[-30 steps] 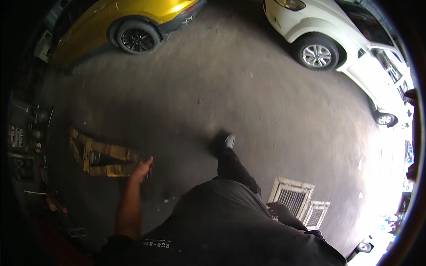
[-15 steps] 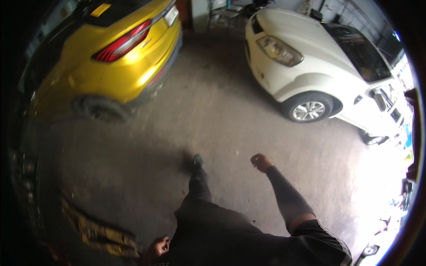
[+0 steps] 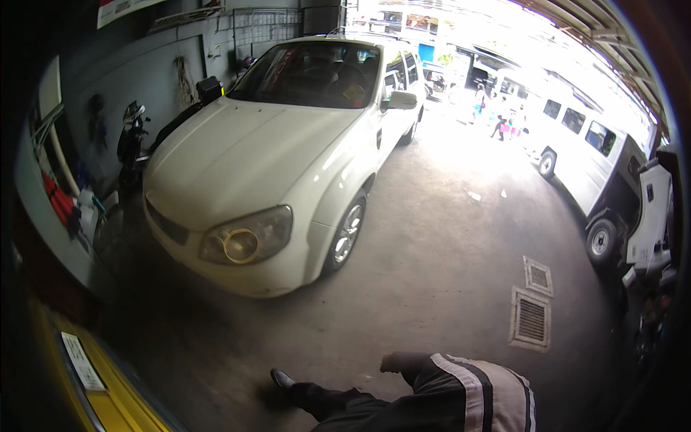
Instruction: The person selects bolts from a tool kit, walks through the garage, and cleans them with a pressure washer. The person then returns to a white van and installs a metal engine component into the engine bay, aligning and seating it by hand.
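Note:
My right hand point(image 3: 391, 363) shows small and dark at the bottom middle, low over the concrete floor point(image 3: 439, 302) beside my striped sleeve; whether its fingers hold anything I cannot make out. My left hand is out of view. My black shoe point(image 3: 283, 378) and dark trouser leg are on the floor at lower left of me. A white SUV point(image 3: 252, 151) stands in front of me, its headlight and front wheel nearest. The edge of the yellow car point(image 3: 122, 399) is at the bottom left.
A scooter point(image 3: 133, 144) stands by the grey wall at left. A white van point(image 3: 576, 137) and other vehicle parts point(image 3: 644, 230) line the right. Two floor grates point(image 3: 533, 320) lie right of centre. Several small figures of people point(image 3: 479, 104) are in the bright opening ahead.
My view has swung up and round to the right, so the white SUV now fills the middle and the yellow car has slid to the lower left. My left hand has left the view.

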`<state>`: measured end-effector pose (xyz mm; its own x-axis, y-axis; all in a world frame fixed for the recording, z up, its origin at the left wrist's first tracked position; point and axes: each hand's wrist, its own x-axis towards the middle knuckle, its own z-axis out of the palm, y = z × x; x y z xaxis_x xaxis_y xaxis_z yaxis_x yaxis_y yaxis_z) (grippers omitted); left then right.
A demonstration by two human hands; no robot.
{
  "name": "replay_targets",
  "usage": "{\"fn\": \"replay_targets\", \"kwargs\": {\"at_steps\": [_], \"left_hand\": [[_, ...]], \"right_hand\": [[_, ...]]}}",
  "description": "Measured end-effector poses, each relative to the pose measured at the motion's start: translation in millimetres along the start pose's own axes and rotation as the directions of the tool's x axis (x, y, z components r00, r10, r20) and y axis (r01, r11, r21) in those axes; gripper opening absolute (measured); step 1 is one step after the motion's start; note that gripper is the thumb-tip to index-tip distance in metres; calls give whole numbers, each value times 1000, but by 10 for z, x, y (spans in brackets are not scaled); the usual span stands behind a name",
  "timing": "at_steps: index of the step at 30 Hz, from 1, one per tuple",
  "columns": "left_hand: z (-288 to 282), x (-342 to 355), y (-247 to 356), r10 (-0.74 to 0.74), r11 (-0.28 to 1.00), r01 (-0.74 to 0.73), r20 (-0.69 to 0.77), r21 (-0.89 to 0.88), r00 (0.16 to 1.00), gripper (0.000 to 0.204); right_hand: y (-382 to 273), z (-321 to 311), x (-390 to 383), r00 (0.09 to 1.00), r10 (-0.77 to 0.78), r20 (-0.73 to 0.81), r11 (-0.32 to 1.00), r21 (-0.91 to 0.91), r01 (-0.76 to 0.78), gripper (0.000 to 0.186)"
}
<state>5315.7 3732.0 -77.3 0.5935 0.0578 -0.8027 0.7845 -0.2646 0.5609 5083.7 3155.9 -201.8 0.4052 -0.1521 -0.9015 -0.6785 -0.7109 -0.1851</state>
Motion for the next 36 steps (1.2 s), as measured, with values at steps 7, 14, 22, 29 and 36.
{"fn": "replay_targets", "kwargs": {"at_steps": [7, 14, 22, 29, 36], "left_hand": [[-700, 1382, 2026, -79, 990, 77, 5, 121, 997, 33], [-1621, 2833, 3616, -146, 984, 147, -18, 100, 989, 35], [-3532, 4547, 5167, -201, 979, 203, -76, 17, 977, 37], [-4631, 6183, 7753, -87, 987, 92, -43, 131, 995, 38], [-4980, 8167, 9720, -5, 985, 6, -9, 175, 1000, 40]], "right_hand": [[-2706, -1282, 1339, 977, -197, -81, 950, 232, 211, 45], [-6858, -3144, 2611, 591, -790, 161, 98, -920, 381, 35], [-9951, -4165, 3135, 509, -848, 150, 317, -625, 713, 43], [-11637, -5460, 3437, 269, -952, 148, 122, -623, 773, 44], [-13211, -7044, 4335, 679, -730, -72, 660, 183, 729, 39]]}}
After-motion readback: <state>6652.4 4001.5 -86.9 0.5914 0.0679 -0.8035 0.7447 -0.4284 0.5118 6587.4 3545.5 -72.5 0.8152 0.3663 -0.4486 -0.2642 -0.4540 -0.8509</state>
